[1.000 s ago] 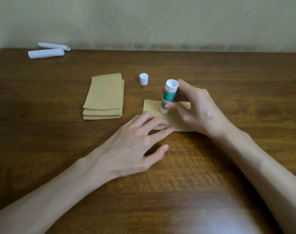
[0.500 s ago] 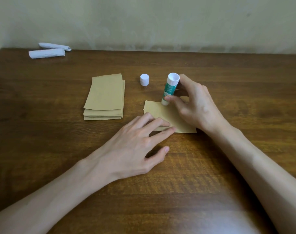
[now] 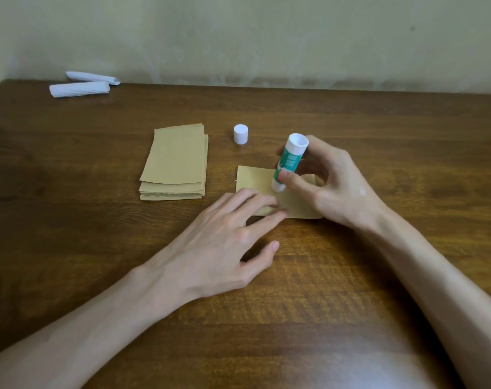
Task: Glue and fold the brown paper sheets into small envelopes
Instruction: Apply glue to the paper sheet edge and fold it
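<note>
On the wooden desk point(image 3: 364, 290), the left hand point(image 3: 219, 245) pins the brown sheet point(image 3: 254, 178) with flat fingers point(image 3: 249, 199); the right hand point(image 3: 336, 189) pinches the glue stick point(image 3: 290, 161). Light strokes along the edge seem wisest.

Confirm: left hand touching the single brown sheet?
Touching. The head view shows the left hand with straight fingers lying flat on the near left corner of the single brown sheet, pinning it to the table.
</note>
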